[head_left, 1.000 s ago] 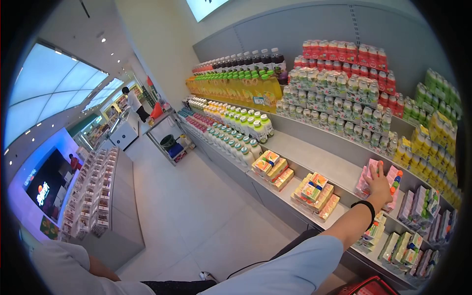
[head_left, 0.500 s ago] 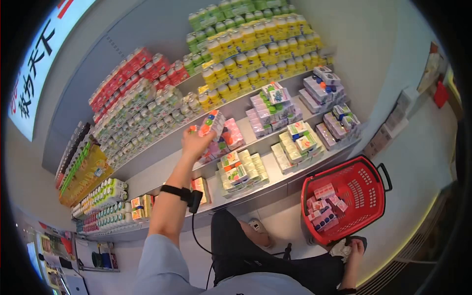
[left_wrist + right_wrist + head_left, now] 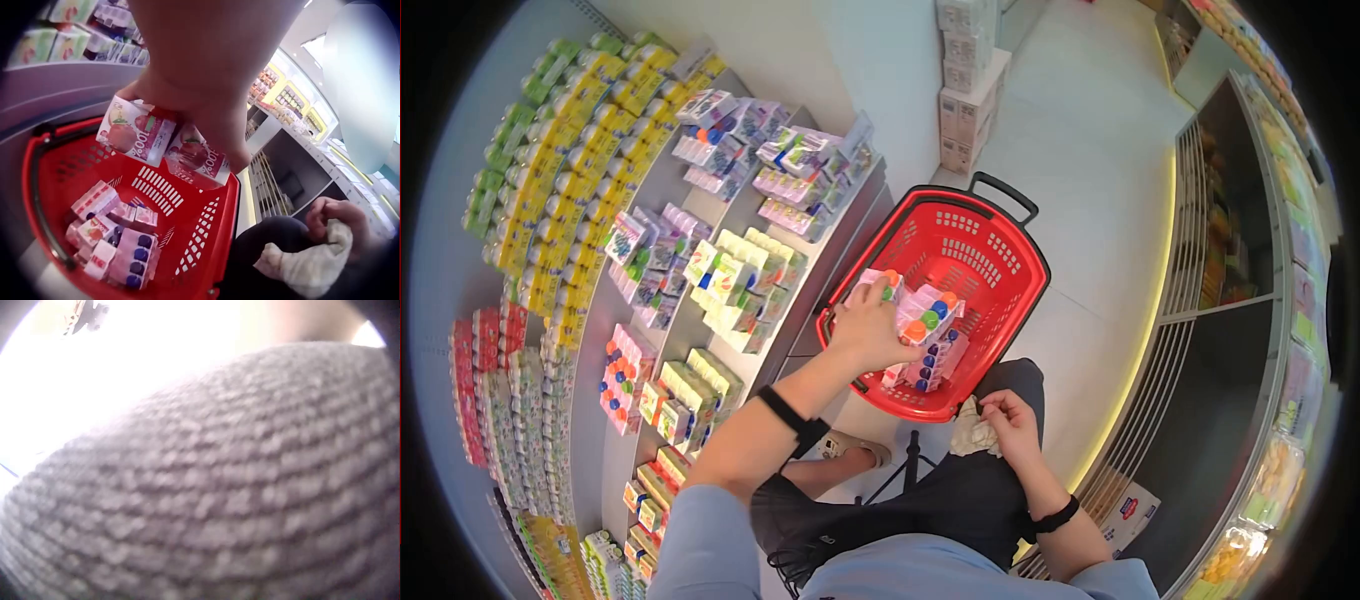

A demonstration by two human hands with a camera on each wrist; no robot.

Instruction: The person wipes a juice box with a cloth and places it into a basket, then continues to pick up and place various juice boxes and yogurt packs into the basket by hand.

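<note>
My left hand (image 3: pixel 868 330) is above the red basket (image 3: pixel 1022 262), gripping two pink-and-white drink packs side by side. In the left wrist view, one pack (image 3: pixel 134 132) and the other (image 3: pixel 199 156) show fruit pictures, held under the palm above the basket's inside. Several pink packs (image 3: pixel 132 256) lie at the bottom of the basket. Over the dark-clothed knee, my right hand (image 3: pixel 1012 422) pinches a crumpled pale cloth or tissue (image 3: pixel 973 432). Blurred ribbed grey fabric (image 3: pixel 219 481) fills most of the right wrist view.
Shelves of bottles and drink packs (image 3: pixel 730 290) stand along the left. Stacked white boxes (image 3: pixel 967 110) are beyond the basket. A dark display case (image 3: pixel 1230 330) runs along the right. Thin black legs of a stand (image 3: pixel 912 462) are between the person's legs.
The left hand has moved from the shelf to above the basket, carrying the packs. The head view has turned right and down. The right hand still has the cloth at the knee.
</note>
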